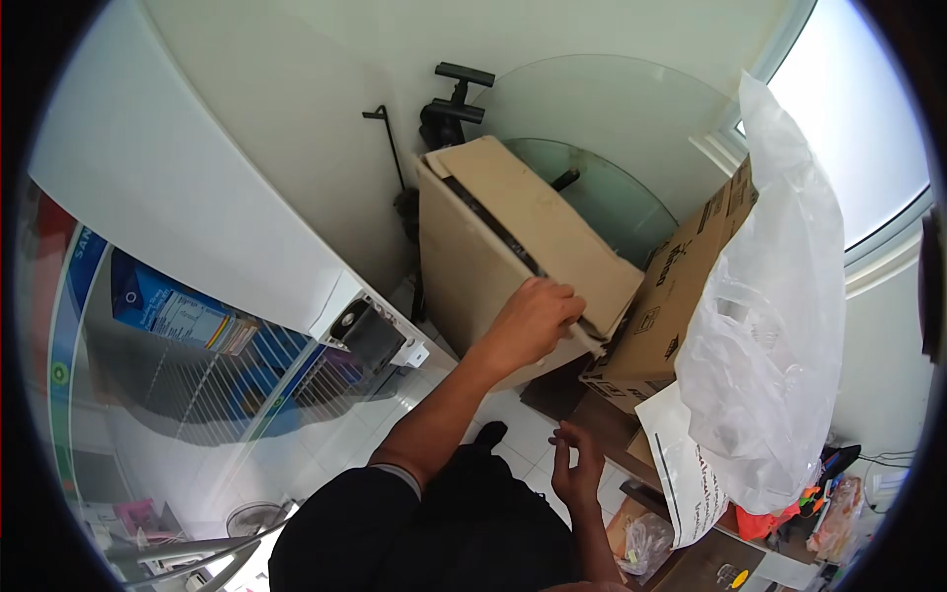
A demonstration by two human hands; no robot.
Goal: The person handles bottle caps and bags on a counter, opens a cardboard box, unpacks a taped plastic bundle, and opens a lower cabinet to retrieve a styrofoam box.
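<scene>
My left hand (533, 321) is closed on the near top edge of a tall brown cardboard box (469, 266), which stands tilted by the wall with a dark gap along its top flaps. Lower down, my right hand (580, 464) hangs in front of my body with its fingers bent and apart, and nothing shows between them. A second printed cardboard box (681, 286) rests to the right on a brown surface, and a white translucent plastic sheet (779, 306) lies against it.
At the left stands a glass-door display fridge (217, 395) with a blue box (168, 296) inside. Round glass panels (631, 197) and a black stand (456, 104) lean at the wall behind. A printed paper sheet (686, 474) and a clear plastic bag (646, 543) are at the lower right.
</scene>
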